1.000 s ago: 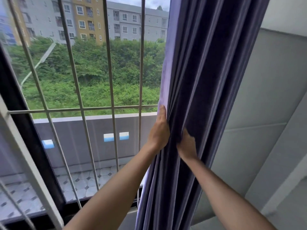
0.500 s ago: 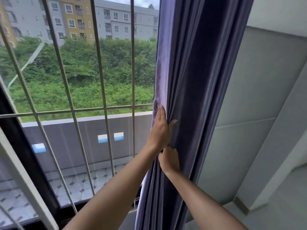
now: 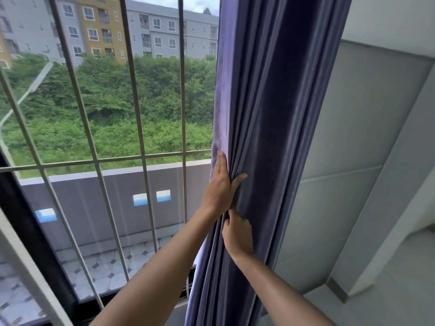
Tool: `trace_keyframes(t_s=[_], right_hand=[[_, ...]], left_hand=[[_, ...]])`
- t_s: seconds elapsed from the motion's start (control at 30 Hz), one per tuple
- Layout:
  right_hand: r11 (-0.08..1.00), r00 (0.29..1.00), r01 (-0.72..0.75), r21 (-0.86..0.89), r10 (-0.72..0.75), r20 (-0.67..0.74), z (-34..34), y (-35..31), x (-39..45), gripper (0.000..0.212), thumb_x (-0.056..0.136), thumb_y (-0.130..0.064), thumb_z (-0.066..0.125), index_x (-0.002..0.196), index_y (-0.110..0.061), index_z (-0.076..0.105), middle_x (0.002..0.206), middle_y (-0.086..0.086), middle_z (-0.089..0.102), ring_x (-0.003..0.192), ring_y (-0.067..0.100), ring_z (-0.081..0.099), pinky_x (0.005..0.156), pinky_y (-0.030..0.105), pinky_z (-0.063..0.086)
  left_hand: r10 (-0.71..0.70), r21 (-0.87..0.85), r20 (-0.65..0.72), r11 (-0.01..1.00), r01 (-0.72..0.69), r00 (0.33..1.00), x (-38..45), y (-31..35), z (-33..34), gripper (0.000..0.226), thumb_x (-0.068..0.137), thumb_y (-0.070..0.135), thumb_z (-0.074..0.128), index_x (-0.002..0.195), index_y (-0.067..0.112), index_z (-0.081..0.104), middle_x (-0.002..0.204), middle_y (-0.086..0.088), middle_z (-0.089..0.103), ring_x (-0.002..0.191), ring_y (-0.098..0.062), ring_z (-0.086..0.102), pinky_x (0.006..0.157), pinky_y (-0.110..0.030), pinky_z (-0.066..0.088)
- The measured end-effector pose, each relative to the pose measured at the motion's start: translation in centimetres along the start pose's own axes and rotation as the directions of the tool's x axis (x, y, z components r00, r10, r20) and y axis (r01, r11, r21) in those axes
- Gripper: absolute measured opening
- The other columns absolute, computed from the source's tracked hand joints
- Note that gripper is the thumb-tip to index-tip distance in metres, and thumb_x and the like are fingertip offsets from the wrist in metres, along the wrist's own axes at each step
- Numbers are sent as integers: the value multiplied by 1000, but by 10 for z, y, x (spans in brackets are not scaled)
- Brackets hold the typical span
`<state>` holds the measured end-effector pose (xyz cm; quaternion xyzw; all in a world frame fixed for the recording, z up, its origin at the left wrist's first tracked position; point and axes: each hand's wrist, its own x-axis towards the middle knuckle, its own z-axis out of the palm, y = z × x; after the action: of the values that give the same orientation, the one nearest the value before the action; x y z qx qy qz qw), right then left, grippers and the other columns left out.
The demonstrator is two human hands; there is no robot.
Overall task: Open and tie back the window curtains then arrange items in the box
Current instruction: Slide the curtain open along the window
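Curtain [image 3: 266,137] bunched at window's right edge, beside wall [image 3: 353,149]. Left hand [image 3: 221,184] flat against folds, fingers straight, grip released. Right hand [image 3: 236,234] just below, pinching fold.

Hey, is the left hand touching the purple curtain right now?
Touching. The head view shows the left hand laid against the curtain, fingers straight up its edge and thumb spread across the folds.
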<state>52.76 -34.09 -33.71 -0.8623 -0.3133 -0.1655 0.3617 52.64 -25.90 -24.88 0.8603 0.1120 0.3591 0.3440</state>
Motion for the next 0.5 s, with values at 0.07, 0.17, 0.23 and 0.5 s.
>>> trace_keyframes(t_s=[0.07,0.17,0.23,0.5], right_hand=[[999,999,29,-16,-30,-13,3,-2,-2,40,91,-2,48,130,-9,55,99,15,73,84,34,70,72,41,57],[998,998,64,-20,-64,-16,7,-4,-3,35,90,-1,49,123,-8,57,96,16,72,80,35,70,68,41,58],[997,997,67,-23,-66,30,8,-5,-1,32,93,-3,46,123,-7,57,103,17,71,88,36,69,74,41,56],[980,947,120,162,-64,-316,-57,0,54,64,74,-22,52,137,-8,47,132,11,57,119,28,53,102,39,42]], left_hand=[[4,8,6,1000,-4,1000,1,0,0,87,92,48,49,151,8,-2,160,-6,2,147,-18,6,119,-39,20],[28,74,27,997,-30,999,1,1,1,94,88,57,46,150,6,-4,160,-9,-1,148,-18,1,120,-35,12],[21,114,35,993,-25,999,2,1,2,89,93,51,45,150,4,-4,160,-10,-3,148,-19,-1,121,-34,9],[30,135,-44,991,-24,999,11,-24,6,60,96,-2,28,152,10,9,160,-4,11,140,-27,31,104,-46,40]])
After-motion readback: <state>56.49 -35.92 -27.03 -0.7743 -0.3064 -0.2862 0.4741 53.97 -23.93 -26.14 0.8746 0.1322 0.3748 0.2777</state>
